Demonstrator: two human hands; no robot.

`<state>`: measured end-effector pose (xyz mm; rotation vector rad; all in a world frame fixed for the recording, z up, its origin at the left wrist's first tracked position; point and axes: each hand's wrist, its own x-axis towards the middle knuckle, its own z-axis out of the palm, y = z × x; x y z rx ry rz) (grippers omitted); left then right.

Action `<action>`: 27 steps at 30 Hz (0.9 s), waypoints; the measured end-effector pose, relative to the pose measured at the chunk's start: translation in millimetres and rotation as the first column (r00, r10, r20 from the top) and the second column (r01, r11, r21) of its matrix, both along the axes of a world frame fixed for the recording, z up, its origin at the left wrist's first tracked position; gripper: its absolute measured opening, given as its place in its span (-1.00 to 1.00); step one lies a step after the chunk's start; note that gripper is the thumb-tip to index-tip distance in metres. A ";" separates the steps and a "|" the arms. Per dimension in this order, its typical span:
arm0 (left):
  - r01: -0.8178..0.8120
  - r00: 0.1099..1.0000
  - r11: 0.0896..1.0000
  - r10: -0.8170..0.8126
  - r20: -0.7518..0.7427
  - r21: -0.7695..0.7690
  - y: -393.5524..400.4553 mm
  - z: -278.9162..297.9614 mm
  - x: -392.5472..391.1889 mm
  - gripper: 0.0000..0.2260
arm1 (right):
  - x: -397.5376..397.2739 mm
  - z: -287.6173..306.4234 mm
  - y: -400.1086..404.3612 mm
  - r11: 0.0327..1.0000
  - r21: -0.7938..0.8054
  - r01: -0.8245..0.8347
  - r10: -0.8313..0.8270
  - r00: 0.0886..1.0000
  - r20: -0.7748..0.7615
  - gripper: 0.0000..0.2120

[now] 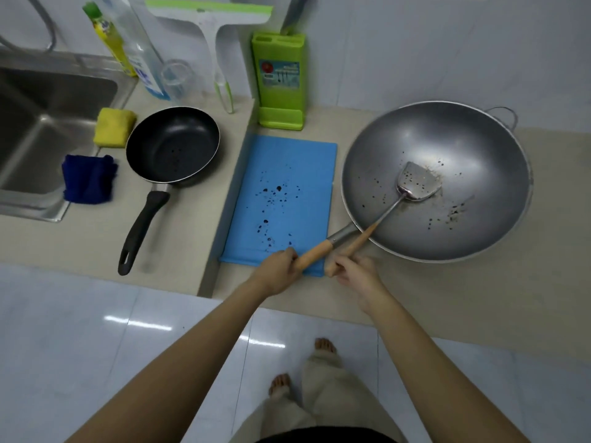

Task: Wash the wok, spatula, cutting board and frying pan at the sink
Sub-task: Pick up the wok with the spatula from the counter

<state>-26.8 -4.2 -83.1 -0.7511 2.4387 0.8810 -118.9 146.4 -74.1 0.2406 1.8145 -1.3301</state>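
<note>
While the left hand (277, 272) gripped the wok (435, 180) handle, the right hand (353, 271) apparently pinched the spatula (415, 187) handle.

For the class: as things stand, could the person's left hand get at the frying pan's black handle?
Probably yes, once freed. The left hand grips the wok handle now; the frying pan handle lies bare on the counter to its left, nothing between.
</note>
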 end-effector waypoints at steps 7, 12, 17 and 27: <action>0.069 0.995 0.997 -0.071 -0.071 -0.028 -11.5 5.4 -6.7 -0.81 | -13.7 5.7 42.2 0.999 -0.026 0.032 -0.029 0.994 0.109 -0.90; 0.032 0.999 0.999 -0.031 -0.038 0.017 -13.1 16.3 -25.7 -0.79 | -25.5 11.0 94.1 0.998 -0.055 -0.008 0.013 0.996 0.090 -0.94; 0.109 0.980 0.984 -0.130 0.151 0.139 3.2 21.3 -54.4 -0.72 | -36.2 5.2 118.6 0.976 -0.123 0.180 -0.155 0.970 0.188 -0.81; -0.213 0.973 0.955 0.188 0.135 0.206 50.0 33.0 -62.7 -0.83 | -52.6 12.7 123.3 0.950 -0.172 0.262 -0.241 0.961 0.134 -0.80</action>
